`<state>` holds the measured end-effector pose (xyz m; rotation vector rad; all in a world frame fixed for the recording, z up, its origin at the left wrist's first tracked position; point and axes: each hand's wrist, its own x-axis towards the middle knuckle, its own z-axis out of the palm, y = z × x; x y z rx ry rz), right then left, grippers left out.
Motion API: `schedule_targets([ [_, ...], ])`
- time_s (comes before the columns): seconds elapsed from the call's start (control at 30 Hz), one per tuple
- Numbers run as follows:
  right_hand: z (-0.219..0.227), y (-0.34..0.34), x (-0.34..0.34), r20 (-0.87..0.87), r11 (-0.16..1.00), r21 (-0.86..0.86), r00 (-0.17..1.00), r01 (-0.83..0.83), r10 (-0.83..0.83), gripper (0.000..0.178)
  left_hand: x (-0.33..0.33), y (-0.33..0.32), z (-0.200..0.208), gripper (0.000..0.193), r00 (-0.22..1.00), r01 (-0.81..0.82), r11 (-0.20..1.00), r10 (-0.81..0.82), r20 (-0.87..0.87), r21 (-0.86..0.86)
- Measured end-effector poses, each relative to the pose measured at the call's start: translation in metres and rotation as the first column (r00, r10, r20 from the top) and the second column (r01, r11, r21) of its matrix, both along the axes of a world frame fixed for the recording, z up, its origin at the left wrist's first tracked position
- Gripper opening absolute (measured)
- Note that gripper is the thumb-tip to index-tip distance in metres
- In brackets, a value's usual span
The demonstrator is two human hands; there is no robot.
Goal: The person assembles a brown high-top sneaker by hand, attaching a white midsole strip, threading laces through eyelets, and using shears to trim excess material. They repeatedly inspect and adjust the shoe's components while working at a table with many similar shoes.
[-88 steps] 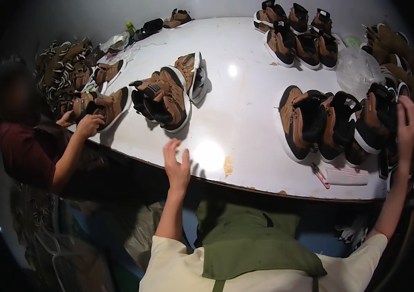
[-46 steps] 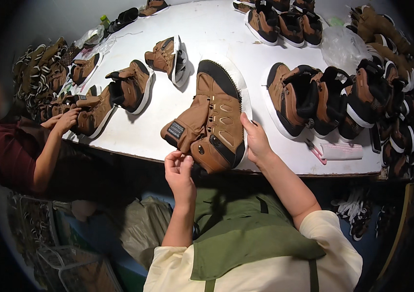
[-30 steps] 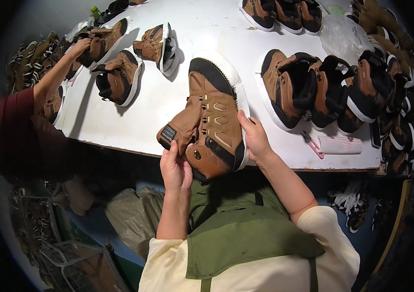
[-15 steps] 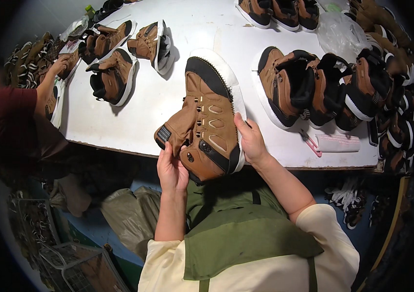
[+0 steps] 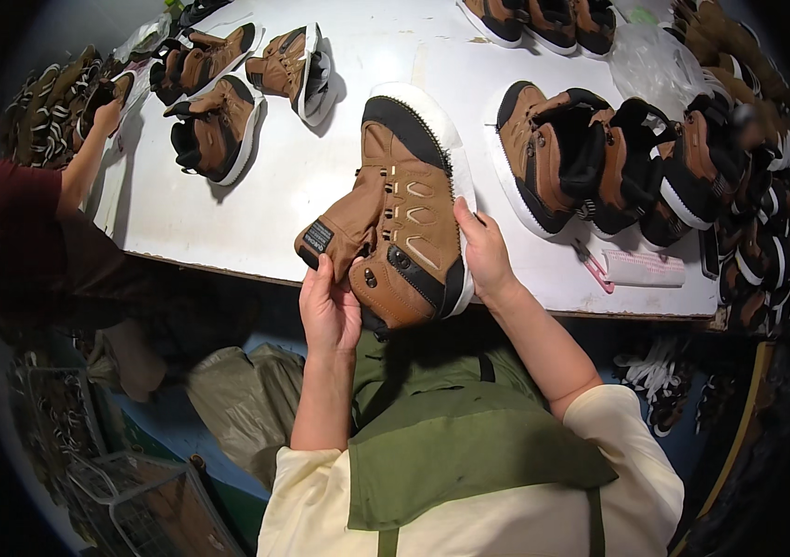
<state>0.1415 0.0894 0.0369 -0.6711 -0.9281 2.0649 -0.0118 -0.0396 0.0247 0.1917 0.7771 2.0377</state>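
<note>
Brown boot (black toe pointing away) gripped two-handed: left hand at tongue, right hand on white sole.

A brown, black and white boot
We see its toecap black, its sole white, our apron olive green, the surface white.

I count one boot in two hands, three boots showing in the far row, one pink tool, one pink-and-white roll.
</note>
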Motion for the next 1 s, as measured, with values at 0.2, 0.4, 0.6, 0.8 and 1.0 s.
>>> schedule_targets([
  [0.2,0.004,-0.001,0.002,0.024,1.000,0.009,1.000,0.011,-0.012,0.045,0.006,0.001,0.009,0.037,0.997,-0.003,1.000,0.001,-0.079,-0.029],
  [0.4,0.006,-0.005,0.005,0.028,1.000,0.017,0.999,0.021,-0.021,0.046,0.009,-0.003,0.010,0.039,0.992,-0.005,0.999,-0.002,-0.129,-0.049],
  [0.6,0.003,-0.004,0.009,-0.019,1.000,0.026,1.000,0.009,-0.008,0.046,0.013,-0.005,0.012,0.037,0.986,0.010,1.000,-0.010,-0.165,-0.001],
  [0.8,0.000,-0.005,0.012,-0.010,0.999,0.037,1.000,0.012,-0.012,0.045,0.016,-0.008,0.014,0.037,0.981,0.014,1.000,-0.008,-0.195,0.026],
  [1.0,0.003,-0.005,0.014,-0.073,1.000,0.004,0.997,-0.022,0.022,0.044,0.019,-0.009,0.012,0.037,0.973,0.007,1.000,0.000,-0.231,0.027],
])
